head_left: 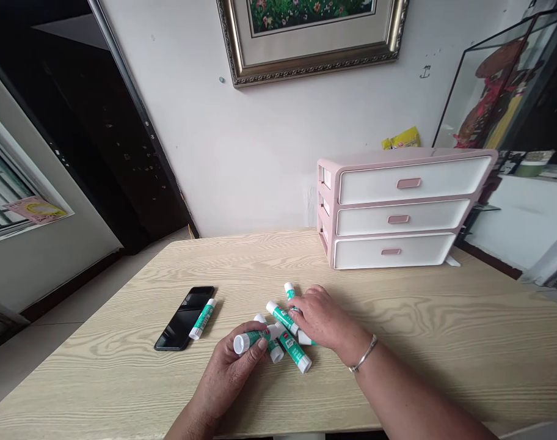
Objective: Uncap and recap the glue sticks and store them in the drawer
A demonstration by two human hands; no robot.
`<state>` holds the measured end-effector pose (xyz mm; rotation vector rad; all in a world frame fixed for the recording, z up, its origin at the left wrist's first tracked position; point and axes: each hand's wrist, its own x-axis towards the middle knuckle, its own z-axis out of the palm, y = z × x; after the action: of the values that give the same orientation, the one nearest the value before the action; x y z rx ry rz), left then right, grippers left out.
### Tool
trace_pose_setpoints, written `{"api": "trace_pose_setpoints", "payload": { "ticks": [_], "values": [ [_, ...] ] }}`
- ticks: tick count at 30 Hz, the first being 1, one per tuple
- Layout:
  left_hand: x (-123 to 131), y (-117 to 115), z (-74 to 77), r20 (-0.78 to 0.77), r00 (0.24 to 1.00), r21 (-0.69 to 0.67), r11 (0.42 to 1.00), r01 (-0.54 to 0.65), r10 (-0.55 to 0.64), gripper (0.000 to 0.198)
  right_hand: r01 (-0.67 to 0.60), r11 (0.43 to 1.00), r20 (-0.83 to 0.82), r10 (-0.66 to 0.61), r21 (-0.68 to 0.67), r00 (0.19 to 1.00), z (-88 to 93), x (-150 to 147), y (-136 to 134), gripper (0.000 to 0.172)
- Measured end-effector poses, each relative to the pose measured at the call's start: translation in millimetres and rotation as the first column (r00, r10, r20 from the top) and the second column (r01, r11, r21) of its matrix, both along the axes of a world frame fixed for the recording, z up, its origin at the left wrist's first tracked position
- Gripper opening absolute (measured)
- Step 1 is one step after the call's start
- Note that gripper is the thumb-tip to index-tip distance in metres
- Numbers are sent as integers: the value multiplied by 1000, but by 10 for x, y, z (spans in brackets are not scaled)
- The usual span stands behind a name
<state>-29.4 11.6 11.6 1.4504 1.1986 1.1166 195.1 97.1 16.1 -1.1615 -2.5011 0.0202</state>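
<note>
Several green-and-white glue sticks [293, 349] lie in a loose heap on the light wooden table [443, 342]. My left hand [232, 370] is closed around one glue stick [246, 340], white cap pointing left. My right hand [322, 319], with a silver bracelet on its wrist, rests palm down on the heap, its fingers curled over a glue stick [282, 316]. One more glue stick [202, 318] lies apart, against a black phone [185, 318] to the left.
A pink and white three-drawer organizer [400, 211] stands at the table's back right, drawers shut. Behind it are a yellow packet [401, 139] and a framed picture [306, 36] on the wall. A dark doorway lies to the left.
</note>
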Motion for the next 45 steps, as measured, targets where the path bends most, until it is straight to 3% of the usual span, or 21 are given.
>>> {"api": "trace_pose_setpoints", "payload": {
  "ticks": [5, 9, 13, 15, 19, 22, 24, 27, 31, 35, 40, 45],
  "values": [
    [-86, 28, 4, 79, 995, 12, 998, -58, 57, 35, 23, 1000, 7, -23, -4, 1000, -27, 3, 6, 27],
    [-115, 129, 16, 279, 953, -4, 992, -122, 119, 35, 51, 999, -13, -51, 0, 999, -22, -6, 15, 28],
    [-44, 260, 98, 444, 891, -7, 995, -97, 90, 33, 72, 997, -176, -71, -1, 982, 57, -25, 0, 27],
    [22, 312, 156, 484, 874, 1, 999, -52, 45, 33, 28, 999, -369, -42, -43, 929, 112, -38, -39, 31],
    [168, 372, 218, 505, 856, 6, 992, 124, -110, 36, -177, 960, -712, -33, -219, 702, 163, -77, -136, 40],
    [258, 387, 189, 472, 854, -8, 967, 253, -220, 41, -265, 915, -763, -66, -303, 643, 126, -103, -141, 42],
    [305, 388, 156, 410, 876, -28, 957, 288, -252, 42, -220, 928, -753, -90, -301, 652, 84, -107, -106, 41],
    [367, 378, 131, 241, 940, -7, 968, 249, -240, 41, -93, 966, -723, -117, -243, 681, 37, -101, -60, 32],
    [437, 352, 147, -90, 988, 206, 968, 140, -124, 33, -59, 980, -694, -90, -188, 714, 46, -106, -80, 22],
    [466, 323, 134, -402, 914, 332, 939, 91, 54, 33, -79, 971, -681, -98, -224, 726, 62, -119, -105, 20],
    [486, 272, 156, -404, 912, 231, 957, 173, -67, 28, -111, 961, -721, -111, -253, 684, 27, -104, -78, 23],
    [512, 179, 291, -233, 953, 115, 967, 225, -194, 31, -188, 946, -744, -76, -265, 664, 61, -150, -162, 27]
  ]
}}
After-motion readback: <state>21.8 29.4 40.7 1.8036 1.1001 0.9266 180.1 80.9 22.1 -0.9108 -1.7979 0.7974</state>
